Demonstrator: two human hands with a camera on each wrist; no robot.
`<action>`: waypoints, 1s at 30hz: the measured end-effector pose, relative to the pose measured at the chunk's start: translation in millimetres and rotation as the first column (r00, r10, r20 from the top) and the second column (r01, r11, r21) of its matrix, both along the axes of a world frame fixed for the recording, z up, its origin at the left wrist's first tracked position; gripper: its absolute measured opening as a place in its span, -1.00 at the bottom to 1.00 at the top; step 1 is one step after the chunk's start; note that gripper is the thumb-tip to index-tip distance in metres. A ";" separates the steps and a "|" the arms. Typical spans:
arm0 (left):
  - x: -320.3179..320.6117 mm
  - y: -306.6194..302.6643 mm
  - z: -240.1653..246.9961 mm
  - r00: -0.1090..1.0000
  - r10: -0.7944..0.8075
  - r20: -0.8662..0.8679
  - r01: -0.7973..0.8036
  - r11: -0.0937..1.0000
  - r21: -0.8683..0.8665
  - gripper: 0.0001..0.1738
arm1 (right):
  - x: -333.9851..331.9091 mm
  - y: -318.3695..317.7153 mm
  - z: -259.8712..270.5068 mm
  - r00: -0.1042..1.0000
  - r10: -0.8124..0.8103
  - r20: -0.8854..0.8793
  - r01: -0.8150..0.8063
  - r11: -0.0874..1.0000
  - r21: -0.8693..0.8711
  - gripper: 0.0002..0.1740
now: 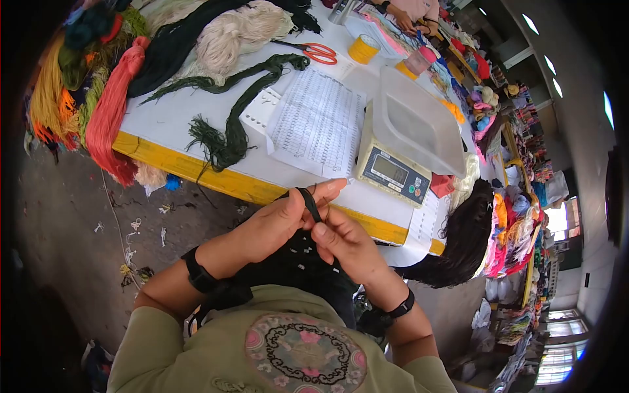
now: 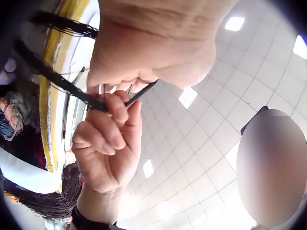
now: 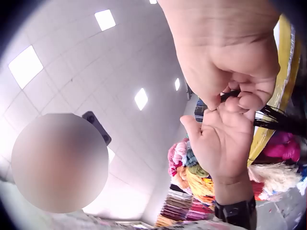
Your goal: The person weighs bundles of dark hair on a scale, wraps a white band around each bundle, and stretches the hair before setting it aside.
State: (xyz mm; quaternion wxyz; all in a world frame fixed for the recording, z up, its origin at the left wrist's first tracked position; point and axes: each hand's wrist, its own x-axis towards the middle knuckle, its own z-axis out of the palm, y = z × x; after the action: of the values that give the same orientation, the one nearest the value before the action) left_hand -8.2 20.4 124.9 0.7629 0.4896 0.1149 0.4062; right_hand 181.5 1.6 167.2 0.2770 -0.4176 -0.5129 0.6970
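Observation:
Both hands are together in front of the body, at the table's near edge, working on a dark hank of thread [image 1: 309, 204]. A strand of it loops over the fingers of my left hand [image 1: 278, 223], whose thumb stands up beside it. My right hand [image 1: 347, 245] pinches the strand between thumb and fingers. In the left wrist view, the right hand [image 2: 103, 143] has its fingers curled at the strand [image 2: 62, 81], and two lengths trail off left. In the right wrist view, the left hand [image 3: 223, 139] shows its palm, fingertips bent at the thread.
On the white table [image 1: 164, 128] lie a dark green hank [image 1: 229, 134], printed sheets [image 1: 318, 118], orange-handled scissors [image 1: 320, 54] and a digital scale [image 1: 393, 171] with a plastic tub [image 1: 419, 118]. Coloured hanks [image 1: 108, 105] hang at the left corner. Another person [image 1: 413, 13] is across the table.

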 end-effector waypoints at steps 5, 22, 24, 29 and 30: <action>-24.9 -4.9 -4.6 0.999 -0.040 0.000 0.040 0.998 0.043 -0.25 | 6.9 -7.7 65.2 0.993 0.104 0.062 -0.118 0.941 0.317 -0.76; -22.2 46.5 -42.1 0.711 0.621 -0.331 -0.542 0.783 0.304 -0.81 | 141.8 169.7 474.8 0.991 -0.111 -0.069 0.094 0.232 0.968 -0.77; -21.2 45.9 -40.0 0.676 0.650 -0.347 -0.542 0.757 0.364 -0.81 | 161.1 185.1 500.9 0.981 -0.171 -0.091 0.122 0.179 0.976 -0.76; -20.9 46.9 -37.6 0.627 0.680 -0.382 -0.543 0.732 0.411 -0.82 | 149.9 198.9 465.8 0.889 -0.392 -0.235 0.243 -0.030 0.970 -0.75; -21.0 46.3 -37.7 0.629 0.676 -0.384 -0.541 0.735 0.408 -0.82 | 165.9 211.5 459.7 0.972 -0.223 -0.071 0.115 0.188 0.975 -0.75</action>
State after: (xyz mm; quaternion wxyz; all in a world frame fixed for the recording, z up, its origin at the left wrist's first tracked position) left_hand -29.2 66.7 87.2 0.4503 0.6029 0.4188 0.5084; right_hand 347.4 213.1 626.9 0.5296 -0.2338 -0.7983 0.1660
